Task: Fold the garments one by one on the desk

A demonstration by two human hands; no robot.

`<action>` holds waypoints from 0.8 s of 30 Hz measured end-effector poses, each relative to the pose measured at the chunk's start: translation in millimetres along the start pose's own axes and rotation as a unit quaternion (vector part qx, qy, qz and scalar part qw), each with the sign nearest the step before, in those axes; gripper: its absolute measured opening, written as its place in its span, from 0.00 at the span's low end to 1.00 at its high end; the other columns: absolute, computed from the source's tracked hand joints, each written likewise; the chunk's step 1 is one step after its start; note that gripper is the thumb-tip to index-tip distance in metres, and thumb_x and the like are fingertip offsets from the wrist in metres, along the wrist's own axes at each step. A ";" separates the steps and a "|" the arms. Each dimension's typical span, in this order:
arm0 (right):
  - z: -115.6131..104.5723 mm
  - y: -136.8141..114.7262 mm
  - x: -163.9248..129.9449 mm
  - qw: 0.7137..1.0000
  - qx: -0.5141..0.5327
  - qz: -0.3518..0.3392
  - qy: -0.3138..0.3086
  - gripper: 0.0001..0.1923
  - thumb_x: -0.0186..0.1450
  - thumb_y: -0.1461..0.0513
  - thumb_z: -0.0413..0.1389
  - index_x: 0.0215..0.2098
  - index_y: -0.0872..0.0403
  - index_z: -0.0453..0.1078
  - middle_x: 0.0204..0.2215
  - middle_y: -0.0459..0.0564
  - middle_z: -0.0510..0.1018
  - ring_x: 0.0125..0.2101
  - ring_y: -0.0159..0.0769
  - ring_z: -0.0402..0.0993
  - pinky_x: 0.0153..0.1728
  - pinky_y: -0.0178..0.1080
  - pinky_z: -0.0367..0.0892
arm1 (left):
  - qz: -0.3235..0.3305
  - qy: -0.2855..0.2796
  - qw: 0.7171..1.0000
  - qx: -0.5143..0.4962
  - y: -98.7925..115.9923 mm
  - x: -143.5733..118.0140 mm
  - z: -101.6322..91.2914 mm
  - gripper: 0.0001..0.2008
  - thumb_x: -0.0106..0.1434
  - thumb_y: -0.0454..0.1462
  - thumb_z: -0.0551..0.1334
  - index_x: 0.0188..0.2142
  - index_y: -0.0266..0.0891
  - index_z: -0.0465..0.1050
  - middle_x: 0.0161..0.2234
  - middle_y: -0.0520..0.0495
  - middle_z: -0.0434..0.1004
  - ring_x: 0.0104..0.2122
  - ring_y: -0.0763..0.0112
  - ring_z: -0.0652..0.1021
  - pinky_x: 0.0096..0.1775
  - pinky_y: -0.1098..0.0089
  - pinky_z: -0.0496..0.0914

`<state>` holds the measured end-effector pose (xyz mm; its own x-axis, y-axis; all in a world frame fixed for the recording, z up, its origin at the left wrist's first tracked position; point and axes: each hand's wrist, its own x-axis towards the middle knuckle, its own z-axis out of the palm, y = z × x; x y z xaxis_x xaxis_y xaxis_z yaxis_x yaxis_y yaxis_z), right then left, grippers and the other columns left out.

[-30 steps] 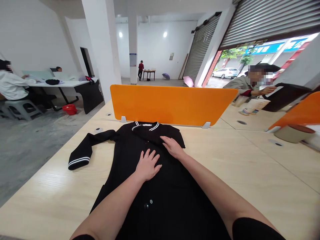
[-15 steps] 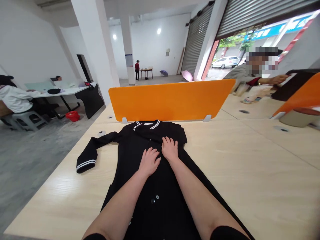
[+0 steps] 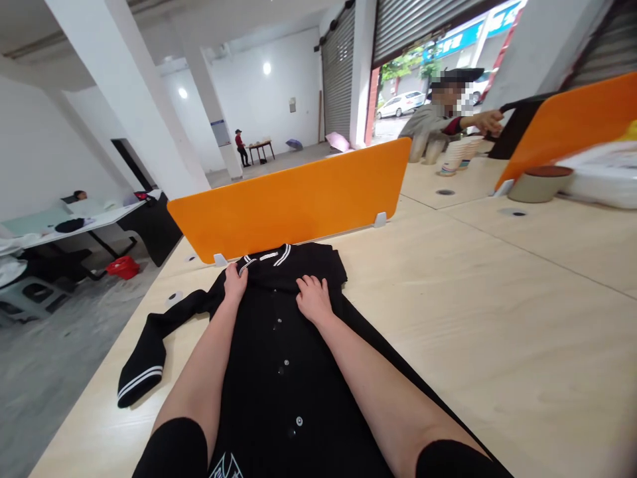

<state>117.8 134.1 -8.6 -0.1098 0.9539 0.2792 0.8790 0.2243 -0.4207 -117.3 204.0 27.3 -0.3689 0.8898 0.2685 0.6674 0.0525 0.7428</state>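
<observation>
The black shirt I touch is dull cloth with shiny buttons. My table looks like smooth wood. The red bucket looks like plastic.

You have a bright scene: daylight enters beneath the raised roller shutter, and two lights glow at the far wall. The pale tabletop carries a soft sheen, while the black button-front garment hides most shading from you. Your wide view tilts the white pillar; the lower right corner blurs.
</observation>
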 end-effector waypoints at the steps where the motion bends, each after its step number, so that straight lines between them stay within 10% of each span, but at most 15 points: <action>1: -0.5 0.5 0.5 1.000 0.016 0.000 0.001 0.24 0.63 0.66 0.47 0.57 0.53 0.66 0.59 0.53 0.67 0.60 0.46 0.56 0.62 0.55 0.41 | -0.011 -0.017 1.000 -0.012 -1.0 9.3 3.6 0.20 0.59 0.42 0.61 0.50 0.40 0.67 0.50 0.39 0.72 0.46 0.57 0.75 0.46 0.61 0.69; 7: -2.8 4.0 6.3 0.990 0.122 0.027 0.067 0.16 0.65 0.54 0.52 0.48 0.51 0.72 0.51 0.50 0.75 0.54 0.44 0.64 0.61 0.52 0.46 | -0.020 -0.124 0.984 -0.128 -11.5 21.2 6.5 0.20 0.45 0.42 0.66 0.39 0.40 0.71 0.31 0.51 0.75 0.31 0.66 0.76 0.35 0.68 0.70; 17: -3.1 6.4 9.7 0.975 0.119 0.036 0.183 0.14 0.69 0.61 0.47 0.39 0.54 0.74 0.41 0.52 0.78 0.41 0.39 0.69 0.43 0.39 0.59 | -0.037 -0.206 0.968 -0.141 -36.5 -32.3 -80.9 0.23 0.39 0.45 0.73 0.33 0.38 0.71 0.28 0.52 0.75 0.29 0.69 0.74 0.33 0.70 0.68; 24: -1.4 4.8 7.8 0.989 0.074 0.030 0.127 0.12 0.68 0.62 0.49 0.38 0.53 0.75 0.42 0.51 0.77 0.43 0.39 0.68 0.43 0.41 0.57 | 0.019 -0.003 0.987 -0.159 -19.2 -40.1 -71.2 0.20 0.46 0.52 0.68 0.24 0.39 0.67 0.21 0.55 0.66 0.23 0.75 0.67 0.27 0.74 0.62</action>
<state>121.8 142.4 -7.3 0.0776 0.8897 0.4500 0.8013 0.2129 -0.5592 -161.4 135.0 46.0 -0.3425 0.8912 0.2973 0.4433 -0.1257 0.8875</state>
